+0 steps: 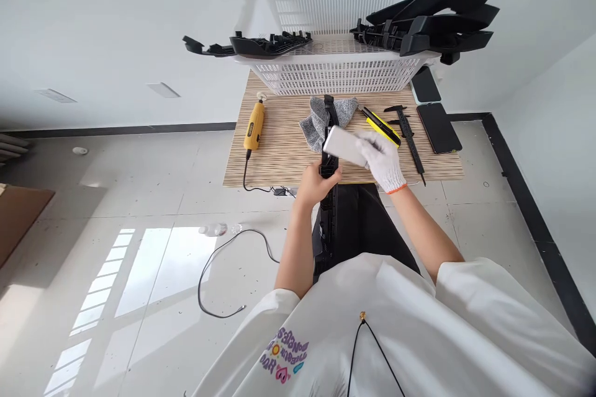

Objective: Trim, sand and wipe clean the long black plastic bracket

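My bare left hand (313, 187) is closed around a long, narrow black plastic part (328, 214), which runs from above the table down over my lap. In my right hand (380, 161), which wears a white knit glove with an orange cuff, is a flat, whitish rectangular piece (344, 145). Its left end overlaps the black part in this view; whether the two touch I cannot tell. Beneath the upper end of the part lies a crumpled grey cloth (316, 116). A yellow and black utility knife (382, 128) rests just beyond my right hand.
Right of the knife are a black caliper (408, 136) and two phones, one dark (438, 128), one pale-edged (425, 85). A corded yellow rotary tool (254, 128) lies left. Behind stands a white basket (335, 74) bearing black plastic parts (433, 25). A cable (201, 285) lies on the floor.
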Demonstrator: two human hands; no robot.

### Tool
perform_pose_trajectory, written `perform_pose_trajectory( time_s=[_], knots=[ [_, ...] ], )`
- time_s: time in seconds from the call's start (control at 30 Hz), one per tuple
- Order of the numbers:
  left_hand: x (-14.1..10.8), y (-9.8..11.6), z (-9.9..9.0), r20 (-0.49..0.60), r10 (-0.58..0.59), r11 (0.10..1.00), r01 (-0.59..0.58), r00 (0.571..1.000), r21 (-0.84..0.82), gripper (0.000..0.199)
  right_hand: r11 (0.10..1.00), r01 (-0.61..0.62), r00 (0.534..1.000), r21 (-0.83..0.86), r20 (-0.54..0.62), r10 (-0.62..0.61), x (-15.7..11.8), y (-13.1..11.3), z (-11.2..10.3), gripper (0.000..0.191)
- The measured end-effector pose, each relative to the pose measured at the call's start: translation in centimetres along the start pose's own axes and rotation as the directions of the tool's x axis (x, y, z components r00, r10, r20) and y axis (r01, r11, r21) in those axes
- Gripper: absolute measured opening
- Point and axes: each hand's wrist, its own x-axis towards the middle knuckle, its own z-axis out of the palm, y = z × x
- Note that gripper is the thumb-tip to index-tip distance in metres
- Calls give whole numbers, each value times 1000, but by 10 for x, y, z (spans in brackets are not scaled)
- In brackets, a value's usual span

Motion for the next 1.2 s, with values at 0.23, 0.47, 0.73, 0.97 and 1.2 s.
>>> perform_pose_trajectory(
  time_s=[0.23, 0.47, 0.73, 0.97, 1.2],
  knots=[
    [0, -3, 0, -15, 18, 999, -19, 1000, -28, 27, 923, 294, 926, -249, 315, -210, -1, 6, -6, 51],
    [1, -6, 0, -29, 33, 998, -34, 999, -60, 26, 689, 410, 881, -598, 454, -130, -3, 7, -6, 98],
    [1, -4, 0, -20, 35, 998, -36, 999, -42, 27, 589, 518, 846, -620, 474, -246, -9, 12, -4, 90],
    [-1, 2, -1, -13, 28, 999, -28, 1000, -42, 24, 457, 497, 868, -738, 426, -255, -20, 8, 9, 88],
    [-1, -2, 1, -6, 52, 996, -52, 999, -76, 25, 826, 447, 841, -345, 476, -256, -17, 4, 1, 58]
  ],
)
